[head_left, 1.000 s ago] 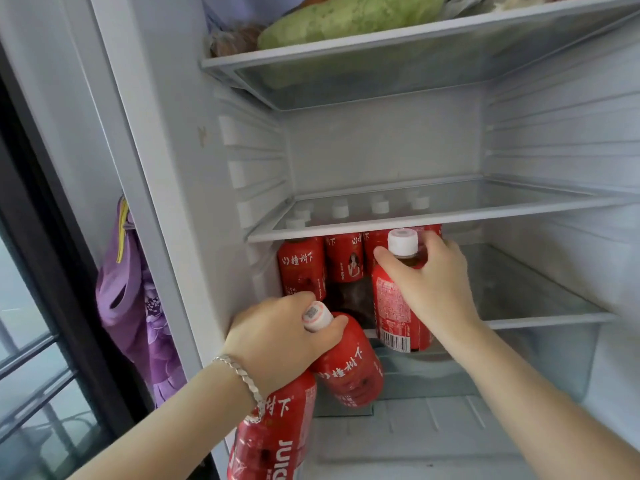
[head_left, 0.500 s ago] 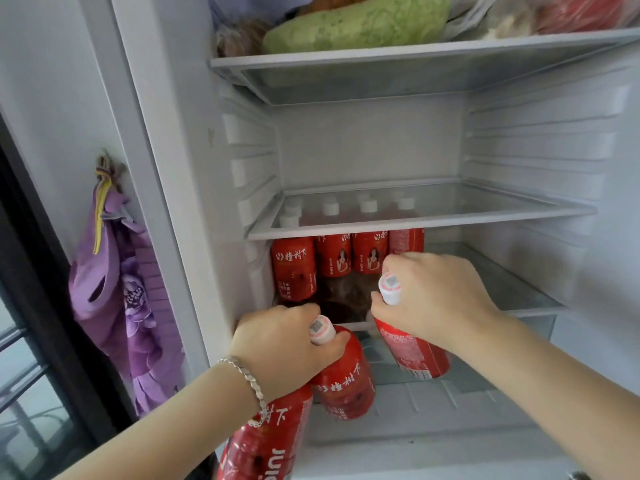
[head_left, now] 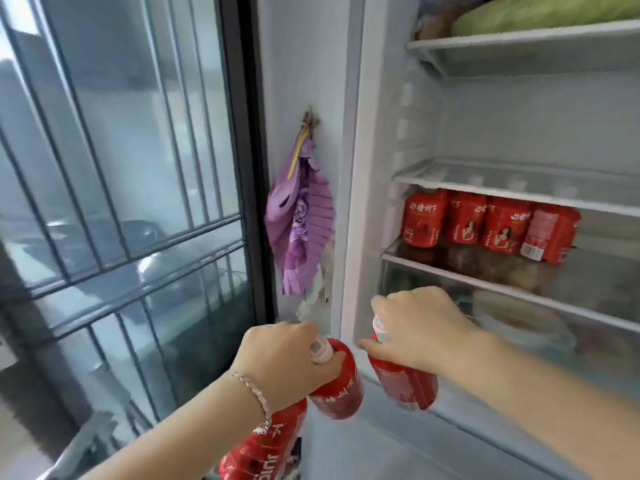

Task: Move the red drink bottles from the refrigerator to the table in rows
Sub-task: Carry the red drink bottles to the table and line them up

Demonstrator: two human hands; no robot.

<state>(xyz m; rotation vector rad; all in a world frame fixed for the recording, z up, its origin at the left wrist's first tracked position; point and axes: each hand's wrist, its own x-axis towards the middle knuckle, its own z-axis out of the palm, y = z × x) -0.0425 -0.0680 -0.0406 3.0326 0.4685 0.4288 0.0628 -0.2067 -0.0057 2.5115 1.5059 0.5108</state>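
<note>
Bottles in both hands right now, so here's how we read the grips. Our left hand (head_left: 282, 362) is closed around the necks of two bottles at once: one (head_left: 337, 382) pokes out between the fingers with its white cap showing, the other (head_left: 263, 452) hangs below the wrist. Pinching them by the neck seems like the only way to carry two in one hand, and it probably saves a trip. Our right hand (head_left: 420, 327) is wrapped over the top of a third bottle (head_left: 403, 382), which dangles tilted just in front of the fridge's (head_left: 349, 168) lower edge. Four more bottles (head_left: 485, 221) stand in a row at the back of the middle shelf (head_left: 450, 268), so we're nowhere near done. Now the fuzzy bits: the table isn't in view at all, so we can't say how the rows are going. The lowest bottle is cut off by the frame's bottom edge. The shelf above hides the caps of the back row, everything's a bit blurry, and we can't make out what's in the drawer below.
</note>
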